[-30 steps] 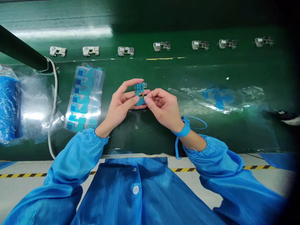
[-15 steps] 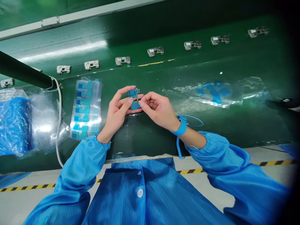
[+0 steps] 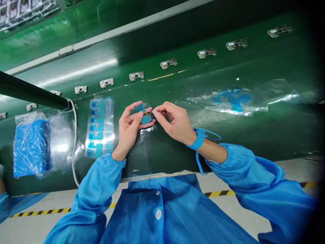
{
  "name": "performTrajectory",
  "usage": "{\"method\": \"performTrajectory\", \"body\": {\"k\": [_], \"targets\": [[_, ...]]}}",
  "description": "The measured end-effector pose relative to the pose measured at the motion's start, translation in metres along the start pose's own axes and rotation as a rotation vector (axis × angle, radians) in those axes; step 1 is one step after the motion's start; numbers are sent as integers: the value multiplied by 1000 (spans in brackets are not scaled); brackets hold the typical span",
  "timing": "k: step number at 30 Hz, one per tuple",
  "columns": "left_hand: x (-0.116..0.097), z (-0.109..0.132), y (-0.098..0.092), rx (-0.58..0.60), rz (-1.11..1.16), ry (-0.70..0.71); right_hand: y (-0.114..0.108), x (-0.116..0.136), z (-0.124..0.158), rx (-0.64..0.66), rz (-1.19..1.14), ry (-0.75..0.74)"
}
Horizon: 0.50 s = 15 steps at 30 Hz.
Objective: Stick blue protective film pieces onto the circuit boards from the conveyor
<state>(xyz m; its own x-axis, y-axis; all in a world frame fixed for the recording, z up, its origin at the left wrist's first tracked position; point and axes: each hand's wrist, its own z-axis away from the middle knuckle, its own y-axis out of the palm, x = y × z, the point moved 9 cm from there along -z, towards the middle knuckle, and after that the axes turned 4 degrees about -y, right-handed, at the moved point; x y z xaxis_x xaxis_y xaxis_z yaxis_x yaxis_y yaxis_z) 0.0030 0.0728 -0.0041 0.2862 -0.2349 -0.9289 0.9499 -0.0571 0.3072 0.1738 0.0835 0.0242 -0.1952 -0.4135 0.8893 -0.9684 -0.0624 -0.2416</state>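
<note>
My left hand (image 3: 127, 131) is closed round the edges of a small circuit board (image 3: 146, 119), with the thumb across its middle. Blue film covers much of the face turned towards me. Just right of the board, my right hand (image 3: 175, 122) has thumb and forefinger pinched together. Its tips look slightly apart from the board, and anything between them is too small to make out. A blue wrist strap (image 3: 197, 139) with a coiled cord sits on my right wrist. Left of my left hand lies a clear sheet of blue film stickers (image 3: 96, 127).
Several metal-shielded boards (image 3: 169, 64) lie in a row along the green bench. A blue pack in clear plastic (image 3: 30, 147), a white cable (image 3: 75, 145) and a dark post (image 3: 33, 89) are at left. Crumpled blue film (image 3: 233, 99) on plastic lies right. Someone's sleeve (image 3: 3, 206) shows far left.
My right fingertips have come off the board and moved slightly right. The board is tilted a little in my left hand. The camera view has shifted, and the left-hand row boards appear further right.
</note>
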Motion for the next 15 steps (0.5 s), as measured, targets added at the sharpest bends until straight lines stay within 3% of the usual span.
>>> {"method": "performTrajectory", "body": {"k": [5, 15], "targets": [[-6, 1, 1, 30, 20, 49, 3, -7, 1, 24, -59, 60], [9, 5, 3, -15, 92, -106, 19, -6, 3, 180, -38, 81]]}}
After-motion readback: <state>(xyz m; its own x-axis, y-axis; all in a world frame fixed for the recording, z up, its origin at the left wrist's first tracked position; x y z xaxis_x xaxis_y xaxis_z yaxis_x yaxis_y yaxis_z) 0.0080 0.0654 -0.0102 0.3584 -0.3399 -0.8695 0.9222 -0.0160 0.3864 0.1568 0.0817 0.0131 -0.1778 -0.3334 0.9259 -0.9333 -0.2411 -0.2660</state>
